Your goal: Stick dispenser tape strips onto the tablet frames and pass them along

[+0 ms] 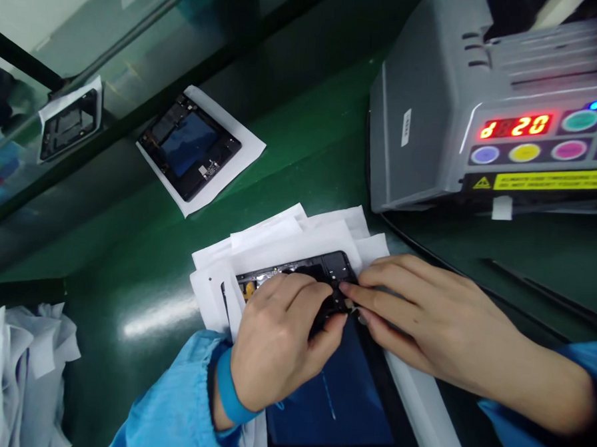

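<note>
A: Entry, head view. What was under the hands?

B: An opened tablet (321, 358), black frame up, blue panel showing towards the near edge. It lay on a loose stack of white sheets (287, 239) on the green bench (302, 150), directly in front of the person.

A: Left hand?

B: Left hand (277, 342) rested on the tablet's upper half, fingers curled down onto the black frame, thumb pressed towards the middle. Pressing rather than lifting, as far as could be seen. A blue band sat at the wrist above the blue sleeve.

A: Right hand?

B: Right hand (418, 313) came in from the right, fingers extended and held together, tips touching the frame just beside the left thumb. Whether anything small was pinched between them could not be told; the fingertips hid that spot.

A: Surroundings?

B: A grey machine (424, 123) stood at the far right, its red display lit, coloured buttons beside it. A second opened tablet (190, 144) lay on its own white sheet further back, well apart. A glass partition ran along the left, and crumpled white material (15, 369) sat at the lower left.
</note>
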The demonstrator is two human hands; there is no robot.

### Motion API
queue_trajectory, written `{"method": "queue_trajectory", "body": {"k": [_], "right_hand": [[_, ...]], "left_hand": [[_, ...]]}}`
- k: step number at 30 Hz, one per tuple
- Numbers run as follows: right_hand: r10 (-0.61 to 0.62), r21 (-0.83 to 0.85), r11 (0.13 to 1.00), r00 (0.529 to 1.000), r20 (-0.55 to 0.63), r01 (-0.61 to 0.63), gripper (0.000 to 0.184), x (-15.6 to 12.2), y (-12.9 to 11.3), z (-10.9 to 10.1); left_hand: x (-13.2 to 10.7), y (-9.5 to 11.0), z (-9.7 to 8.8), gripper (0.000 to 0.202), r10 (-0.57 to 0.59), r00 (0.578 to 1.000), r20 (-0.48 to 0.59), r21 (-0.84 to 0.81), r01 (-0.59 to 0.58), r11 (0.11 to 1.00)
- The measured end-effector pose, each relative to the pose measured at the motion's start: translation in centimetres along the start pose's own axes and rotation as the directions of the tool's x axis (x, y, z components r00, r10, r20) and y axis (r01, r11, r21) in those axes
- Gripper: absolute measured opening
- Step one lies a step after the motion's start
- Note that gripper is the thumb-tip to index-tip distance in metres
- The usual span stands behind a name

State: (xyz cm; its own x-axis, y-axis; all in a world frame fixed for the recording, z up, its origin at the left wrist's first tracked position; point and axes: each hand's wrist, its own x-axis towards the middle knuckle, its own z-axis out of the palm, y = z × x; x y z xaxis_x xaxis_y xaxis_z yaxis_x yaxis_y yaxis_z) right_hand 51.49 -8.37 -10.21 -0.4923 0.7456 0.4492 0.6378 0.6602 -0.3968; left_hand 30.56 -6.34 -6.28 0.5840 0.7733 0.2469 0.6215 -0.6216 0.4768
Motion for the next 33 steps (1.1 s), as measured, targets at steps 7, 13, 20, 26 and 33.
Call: {"method": "queue_trajectory", "body": {"k": [7, 13, 20, 26, 33], "right_hand": [[0.015, -0.004, 1.000, 1.000, -0.016, -0.015, 0.016, 0.21, -0.08, -0.04], [0.024, -0.015, 1.000, 1.000, 0.001, -0.024, 0.018, 0.28, -0.19, -0.12], [-0.007, -0.047, 0.999, 1.000, -0.009, 0.006, 0.019, 0.42, -0.16, -0.43], [-0.024, -0.091, 0.996, 0.999, 0.023, 0.026, 0.018, 0.13, -0.22, -0.42], [-0.036, -0.172, 0.984, 0.999, 0.023, 0.039, 0.022, 0.22, -0.62, -0.50]], "left_hand": [[-0.21, 0.19, -0.01, 0.015, 0.078, 0.994, 0.083, 0.108, -0.086, 0.990], [-0.04, 0.35, 0.32, 0.013, 0.146, 0.987, 0.066, 0.184, -0.156, 0.970], [0.08, 0.49, 0.58, 0.014, 0.153, 0.985, 0.073, 0.196, -0.165, 0.967], [0.10, 0.38, 0.65, 0.013, 0.086, 0.993, 0.079, 0.122, -0.095, 0.988], [-0.19, 0.25, 0.31, 0.015, 0.098, 0.992, 0.074, 0.116, -0.106, 0.988]]}}
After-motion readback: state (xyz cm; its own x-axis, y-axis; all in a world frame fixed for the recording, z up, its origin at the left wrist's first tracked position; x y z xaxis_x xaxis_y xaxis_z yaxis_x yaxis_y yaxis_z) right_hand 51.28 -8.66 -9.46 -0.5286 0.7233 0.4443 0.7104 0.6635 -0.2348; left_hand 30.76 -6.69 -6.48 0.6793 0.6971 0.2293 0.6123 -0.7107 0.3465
